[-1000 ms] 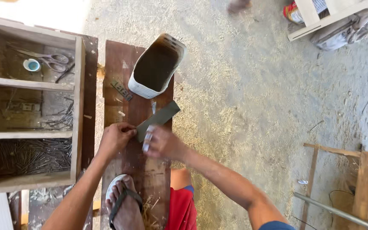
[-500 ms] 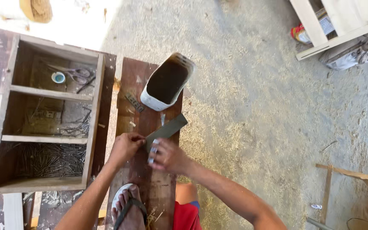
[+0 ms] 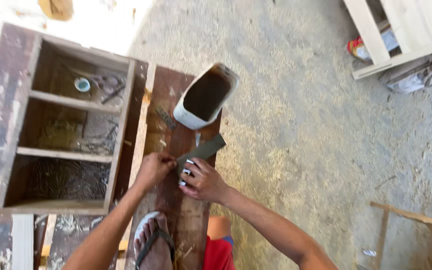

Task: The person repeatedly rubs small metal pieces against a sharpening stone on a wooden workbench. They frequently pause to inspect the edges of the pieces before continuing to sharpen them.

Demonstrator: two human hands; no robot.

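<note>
— Fingers of both my hands are closed on the grey strip (image 3: 203, 150), is that what you see?

— Yes. Your left hand (image 3: 153, 170) pinches its near end. Your right hand (image 3: 203, 182) has the fingertips (image 3: 187, 172) pressed on the same end, with some small white thing among them that I cannot make out. Where does the strip lie?

— On the brown plank (image 3: 186, 230), slanted, with its far end pointing to the cut white jug (image 3: 205, 97). My foot in a sandal (image 3: 152, 242) stands on the plank to keep it from sliding.

— How do you do this part well, in your opinion?

— I think the strip must stay flat on the wood, and the two hands must sit close together, so it does not bend between them. The foot should keep its weight on the plank.

— What is different from half a second ago?

— Very little in the hands: same grip, same slant of the strip. The view has moved. The wooden cabinet (image 3: 71, 95) with shelves on my left sits a bit more to the left in the frame now, and the white frame (image 3: 376, 35) at the top right shows more.
</note>
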